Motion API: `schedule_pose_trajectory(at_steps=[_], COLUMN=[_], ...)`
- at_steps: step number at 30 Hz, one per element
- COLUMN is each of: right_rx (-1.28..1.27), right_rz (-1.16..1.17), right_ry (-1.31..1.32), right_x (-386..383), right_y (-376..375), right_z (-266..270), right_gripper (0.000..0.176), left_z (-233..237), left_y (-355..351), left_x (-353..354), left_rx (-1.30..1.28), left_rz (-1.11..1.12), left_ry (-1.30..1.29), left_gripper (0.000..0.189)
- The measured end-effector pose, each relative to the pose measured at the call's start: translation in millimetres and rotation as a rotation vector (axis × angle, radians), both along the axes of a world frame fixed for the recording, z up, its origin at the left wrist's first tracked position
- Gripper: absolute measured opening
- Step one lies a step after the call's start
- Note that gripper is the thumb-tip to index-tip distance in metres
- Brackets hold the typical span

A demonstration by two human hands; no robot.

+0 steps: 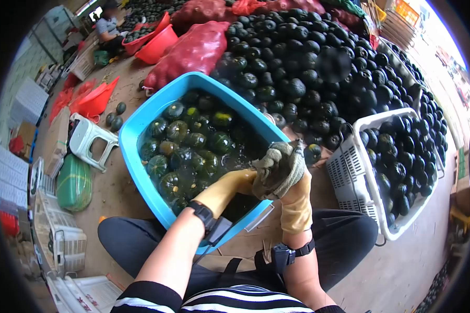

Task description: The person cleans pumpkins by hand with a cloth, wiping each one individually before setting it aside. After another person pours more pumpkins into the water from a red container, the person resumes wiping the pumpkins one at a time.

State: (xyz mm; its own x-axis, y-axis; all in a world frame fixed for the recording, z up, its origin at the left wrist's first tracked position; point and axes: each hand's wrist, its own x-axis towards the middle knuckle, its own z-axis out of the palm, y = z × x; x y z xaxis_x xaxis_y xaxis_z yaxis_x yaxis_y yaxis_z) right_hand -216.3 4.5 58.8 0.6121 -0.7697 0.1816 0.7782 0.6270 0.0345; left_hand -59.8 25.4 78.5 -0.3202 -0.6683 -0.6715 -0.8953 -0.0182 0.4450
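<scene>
Both my hands wear yellow rubber gloves and meet over the right rim of a blue tub (132, 161). A grey-green cloth (284, 163) is bunched in my right hand (296, 201), whose fingers are closed on it. My left hand (238, 183) is closed from the other side on a dark round thing that looks like a small green pumpkin (267, 183), mostly covered by the cloth and fingers. In the tub, several small green pumpkins (178, 156) lie in water, wet and shiny.
To the right stands a white crate (348, 172) full of dark green pumpkins. Behind the tub rise a large pumpkin heap (308, 68) and red mesh sacks (193, 49). At left are a white stool (91, 141) and a green bundle (74, 183). Another person (108, 31) sits far back.
</scene>
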Motion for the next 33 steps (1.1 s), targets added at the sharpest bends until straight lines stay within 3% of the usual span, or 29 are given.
schedule_pose_trajectory(at_steps=[3,4,8,12,14,16,17,19,21,22,23,24,25,26,27,29,30,32,33], right_rx=[0.020,0.202,0.079,0.172,0.129,0.068,0.077,0.017,-0.434,-0.568,-0.542,-0.514,-0.325,0.043,0.155,0.137,0.281,1.293,0.730], right_rz=[0.060,-0.016,-0.171,-0.312,-0.323,-0.310,-0.307,-0.455,-0.339,-0.449,-0.431,-0.407,-0.252,-0.147,-0.023,-0.009,0.051,-0.113,-0.092], right_ry=[0.045,0.344,0.636,0.517,0.609,0.561,0.561,0.639,1.154,1.344,1.432,1.519,1.491,1.102,0.926,0.549,0.365,-0.676,0.162], right_x=[3.2,10.4,10.4,8.8,0.8,-4.2,0.3,16.9,31.3,55.2,65.4,75.7,77.9,60.9,57.1,61.5,69.8,77.4,81.8], right_y=[-1.5,9.1,13.2,-0.4,-4.4,-14.6,-11.3,-1.8,20.1,41.6,47.3,52.8,44.0,40.7,30.8,41.5,43.7,49.4,66.2], right_z=[-12.7,29.9,15.4,-5.7,-7.3,-27.4,-28.1,-29.3,-26.6,-25.4,-32.0,-38.6,-51.4,-28.7,-37.6,-60.3,-65.6,-52.7,-44.4], right_gripper=[0.048,0.020,0.022,0.022,0.023,0.024,0.024,0.029,0.048,0.050,0.051,0.051,0.050,0.048,0.044,0.038,0.034,0.035,0.035], left_z=[1.0,2.1,2.0,5.2,5.4,-43.3,-12.3,-4.7,-29.3,-31.0,13.2,0.4,-18.1,-19.3,-19.3,2.2,-0.2,-21.4,-26.4], left_y=[-4.2,-5.4,-3.5,-2.6,0.3,-0.5,8.8,18.7,28.5,38.1,50.5,56.0,59.0,59.8,68.6,73.5,70.3,66.7,66.6], left_x=[-1.6,-1.7,1.8,11.8,27.2,60.6,65.7,81.5,78.6,73.0,46.3,40.8,42.1,38.1,34.2,27.7,32.3,45.3,49.3], left_rx=[0.057,0.080,0.149,0.126,0.018,-0.257,-0.140,0.011,0.067,0.205,-0.018,-0.130,-0.164,-0.202,-0.210,-0.260,-0.321,-0.581,-0.703], left_rz=[-0.044,-0.053,-0.075,-0.023,0.120,0.295,0.494,0.770,0.997,1.096,1.162,1.131,1.046,0.964,0.957,0.958,0.869,0.765,0.733], left_ry=[-0.113,-0.139,-0.210,-0.150,0.028,0.521,0.701,1.047,1.537,1.575,1.441,1.325,1.258,1.191,1.160,1.209,1.181,0.780,0.503], left_gripper=[0.076,0.076,0.079,0.081,0.082,0.092,0.084,0.078,0.078,0.075,0.069,0.070,0.076,0.084,0.095,0.100,0.102,0.101,0.100])
